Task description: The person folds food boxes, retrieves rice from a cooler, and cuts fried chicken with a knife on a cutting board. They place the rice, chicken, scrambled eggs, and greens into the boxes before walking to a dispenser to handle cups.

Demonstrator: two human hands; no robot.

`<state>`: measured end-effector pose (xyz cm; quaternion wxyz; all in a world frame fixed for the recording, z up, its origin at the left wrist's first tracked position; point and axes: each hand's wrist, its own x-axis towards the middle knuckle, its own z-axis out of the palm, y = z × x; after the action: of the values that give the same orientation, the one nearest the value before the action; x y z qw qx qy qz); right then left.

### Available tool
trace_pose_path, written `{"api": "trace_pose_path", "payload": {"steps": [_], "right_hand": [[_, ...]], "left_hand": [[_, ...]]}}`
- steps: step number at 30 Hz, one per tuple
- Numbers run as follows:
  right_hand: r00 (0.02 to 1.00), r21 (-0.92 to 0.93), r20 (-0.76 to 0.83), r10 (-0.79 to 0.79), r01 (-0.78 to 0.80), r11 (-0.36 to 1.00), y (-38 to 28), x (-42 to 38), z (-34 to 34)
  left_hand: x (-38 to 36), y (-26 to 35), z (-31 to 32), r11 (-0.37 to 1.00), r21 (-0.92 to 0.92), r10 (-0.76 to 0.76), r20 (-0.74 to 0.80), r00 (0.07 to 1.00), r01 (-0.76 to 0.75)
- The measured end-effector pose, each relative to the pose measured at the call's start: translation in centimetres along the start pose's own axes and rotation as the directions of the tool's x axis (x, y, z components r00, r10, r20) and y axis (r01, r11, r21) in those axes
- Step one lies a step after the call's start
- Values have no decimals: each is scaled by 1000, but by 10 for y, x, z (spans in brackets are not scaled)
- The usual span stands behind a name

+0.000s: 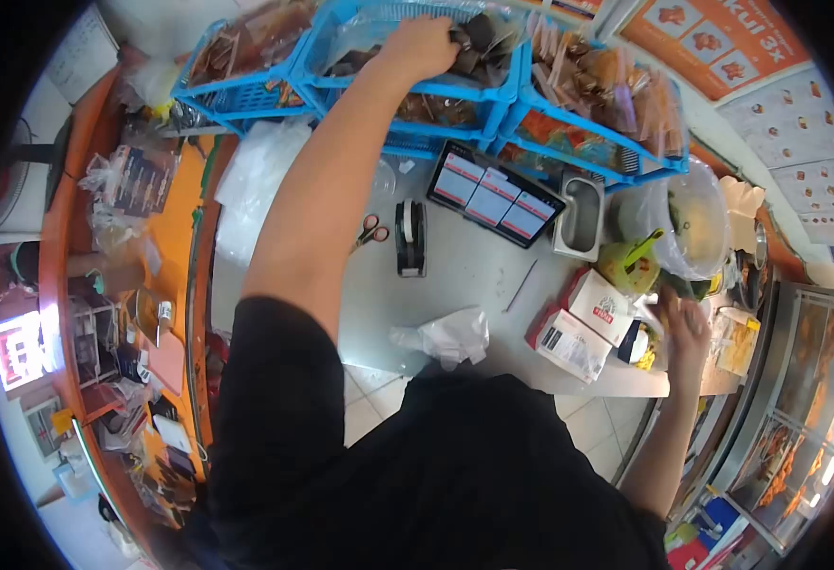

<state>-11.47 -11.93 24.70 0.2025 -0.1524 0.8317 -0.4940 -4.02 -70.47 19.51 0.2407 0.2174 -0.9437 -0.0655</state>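
My left hand (424, 47) reaches into the middle blue basket (407, 87) at the top, its fingers on dark packets (479, 47); whether it grips one is unclear. At the right, my right hand (685, 328) is beside an open box holding something yellow (645, 353); its fingers are blurred and partly bent. Just above that hand is a green container (629, 269) with a bright green handle (643, 249). Two white and red boxes (583, 323) lie to the left of it.
A tablet (496, 195), a metal tray (580, 217), a tape dispenser (410, 237), scissors (371, 231) and a crumpled plastic bag (450, 335) are on the grey table (474, 275). A glass food cabinet (797, 408) stands at the right.
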Motion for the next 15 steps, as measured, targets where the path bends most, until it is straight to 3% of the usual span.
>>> {"api": "trace_pose_path", "payload": {"steps": [1, 3, 5, 7, 9, 12, 13, 14, 15], "right_hand": [[996, -21, -26, 84, -85, 996, 31, -22, -16], [990, -34, -138, 34, -39, 999, 101, -74, -48], [896, 133, -266, 356, -332, 934, 138, -127, -77], [848, 248, -297, 440, -376, 893, 168, -176, -101], [801, 354, -344, 491, -374, 857, 196, -195, -122], [830, 196, -355, 431, -384, 902, 232, -210, -138], [824, 202, -371, 428, -378, 903, 237, -209, -142], [844, 142, -273, 462, -440, 887, 243, -206, -147], [851, 72, -169, 498, -493, 867, 247, -200, -154]], "left_hand": [[11, 8, -3, 994, 101, -52, 159, 986, 36], [32, 5, -1, 995, 49, -100, 206, 973, 92], [36, 11, -16, 992, -1, -121, 277, 953, 126], [31, 25, -45, 974, 71, -228, 297, 928, 216], [34, 10, -33, 978, 117, -202, 283, 937, 175], [26, 29, -54, 945, 242, -275, 228, 934, 219], [27, 14, -44, 953, 286, -175, 267, 948, 95], [27, 0, -34, 944, 328, -82, 309, 948, -25], [23, 7, -40, 946, 323, -79, 302, 950, -24]]}}
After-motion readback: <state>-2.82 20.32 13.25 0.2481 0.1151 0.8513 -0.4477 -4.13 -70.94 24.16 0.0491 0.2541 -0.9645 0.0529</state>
